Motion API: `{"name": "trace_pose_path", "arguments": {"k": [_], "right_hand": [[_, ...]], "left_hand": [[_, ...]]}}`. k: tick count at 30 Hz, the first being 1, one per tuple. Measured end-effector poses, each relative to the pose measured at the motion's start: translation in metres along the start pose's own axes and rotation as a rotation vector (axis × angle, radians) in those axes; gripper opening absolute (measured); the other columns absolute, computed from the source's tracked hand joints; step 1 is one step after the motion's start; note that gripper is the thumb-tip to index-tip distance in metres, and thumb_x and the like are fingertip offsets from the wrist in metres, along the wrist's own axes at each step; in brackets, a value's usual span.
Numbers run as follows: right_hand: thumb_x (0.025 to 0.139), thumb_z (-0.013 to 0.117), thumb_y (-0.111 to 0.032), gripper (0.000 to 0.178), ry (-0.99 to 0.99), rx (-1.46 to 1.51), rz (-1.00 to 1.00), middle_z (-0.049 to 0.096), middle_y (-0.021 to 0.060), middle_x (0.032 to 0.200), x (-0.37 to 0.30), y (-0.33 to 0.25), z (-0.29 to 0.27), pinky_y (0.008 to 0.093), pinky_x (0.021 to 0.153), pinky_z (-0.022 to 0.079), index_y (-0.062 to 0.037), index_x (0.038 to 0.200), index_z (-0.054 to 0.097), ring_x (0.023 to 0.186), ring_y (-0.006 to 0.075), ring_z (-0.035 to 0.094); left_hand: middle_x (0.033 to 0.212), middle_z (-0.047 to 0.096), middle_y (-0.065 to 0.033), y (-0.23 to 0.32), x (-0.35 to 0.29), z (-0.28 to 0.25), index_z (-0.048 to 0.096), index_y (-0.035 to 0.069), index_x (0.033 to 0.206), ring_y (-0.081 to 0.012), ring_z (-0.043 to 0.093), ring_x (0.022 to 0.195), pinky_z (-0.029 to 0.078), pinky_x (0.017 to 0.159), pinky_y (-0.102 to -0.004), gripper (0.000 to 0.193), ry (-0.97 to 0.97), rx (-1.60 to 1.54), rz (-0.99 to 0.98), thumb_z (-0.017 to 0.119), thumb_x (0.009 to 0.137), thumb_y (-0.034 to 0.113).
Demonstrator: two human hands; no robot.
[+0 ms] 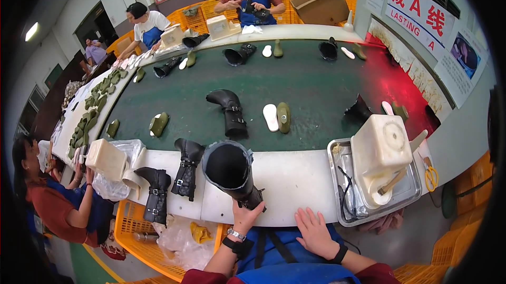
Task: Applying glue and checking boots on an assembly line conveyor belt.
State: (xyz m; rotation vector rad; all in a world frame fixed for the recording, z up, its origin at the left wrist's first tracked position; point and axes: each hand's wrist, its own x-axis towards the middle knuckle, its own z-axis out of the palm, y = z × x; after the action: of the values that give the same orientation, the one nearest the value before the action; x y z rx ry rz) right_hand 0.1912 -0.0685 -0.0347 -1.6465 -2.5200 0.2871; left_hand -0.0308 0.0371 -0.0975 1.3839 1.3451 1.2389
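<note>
My left hand (246, 218), with a watch at its wrist, is closed round the foot end of a black boot (227, 167). The boot's wide top opening, edged with grey lining, faces up and shows a dark inside. On the white tabletop (295, 176), my right hand (317, 233) lies flat near the front edge with fingers spread, holding nothing. Two more black buckled boots stand or lie left of the held one: a boot (187, 168) beside it and another boot (156, 194) at the front edge.
A green belt (200, 120) carries a black boot (230, 112), a white insole (270, 118) and an olive shoe last (283, 117). At right a metal tray (345, 213) holds a cream container (382, 147); orange scissors (431, 176) lie beside it. Co-workers stand left and across; an orange crate (126, 231) sits below.
</note>
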Motion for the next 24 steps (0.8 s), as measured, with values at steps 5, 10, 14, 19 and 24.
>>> {"name": "trace_pose_path", "arguments": {"k": [5,10,14,19,24], "right_hand": [[0.068,0.070,-0.025,0.074,-0.004,-0.021,-0.004,0.032,0.0166,0.137,0.007,0.001,0.000,0.0517,0.097,0.029,-0.0024,0.130,0.035,0.125,0.0332,0.032],[0.069,0.069,-0.025,0.074,0.031,-0.012,0.000,0.032,0.0169,0.137,0.015,0.000,0.003,0.0518,0.097,0.029,-0.0025,0.130,0.035,0.125,0.0334,0.033],[0.069,0.069,-0.024,0.073,0.014,-0.015,-0.001,0.032,0.0170,0.137,0.012,0.002,0.001,0.0508,0.098,0.029,-0.0015,0.130,0.036,0.125,0.0330,0.033],[0.069,0.069,-0.024,0.072,-0.064,-0.001,-0.025,0.033,0.0169,0.137,-0.001,0.003,-0.007,0.0480,0.099,0.029,0.0008,0.129,0.036,0.126,0.0314,0.032],[0.069,0.069,-0.024,0.074,-0.099,0.000,-0.005,0.032,0.0175,0.137,-0.008,-0.001,-0.011,0.0466,0.099,0.029,0.0012,0.130,0.035,0.127,0.0312,0.032]], "left_hand": [[0.103,0.056,-0.0143,0.001,0.001,0.002,0.045,-0.001,0.112,-0.0252,0.056,0.093,0.044,0.082,-0.0345,0.061,0.013,0.063,0.079,0.077,0.063,0.018],[0.102,0.057,-0.0146,0.003,0.000,0.001,0.045,-0.001,0.111,-0.0256,0.056,0.092,0.045,0.082,-0.0347,0.061,0.019,0.065,0.071,0.078,0.063,0.019],[0.103,0.056,-0.0150,0.005,-0.001,0.002,0.045,-0.001,0.111,-0.0258,0.056,0.094,0.044,0.083,-0.0345,0.062,0.016,0.061,0.072,0.078,0.063,0.020],[0.105,0.056,-0.0153,0.000,0.001,0.001,0.046,-0.001,0.112,-0.0264,0.055,0.095,0.044,0.084,-0.0345,0.062,-0.016,0.081,0.074,0.077,0.063,0.020],[0.104,0.056,-0.0153,-0.004,0.001,0.000,0.046,-0.001,0.111,-0.0266,0.056,0.094,0.044,0.083,-0.0344,0.061,-0.012,0.044,0.045,0.077,0.063,0.020]]}}
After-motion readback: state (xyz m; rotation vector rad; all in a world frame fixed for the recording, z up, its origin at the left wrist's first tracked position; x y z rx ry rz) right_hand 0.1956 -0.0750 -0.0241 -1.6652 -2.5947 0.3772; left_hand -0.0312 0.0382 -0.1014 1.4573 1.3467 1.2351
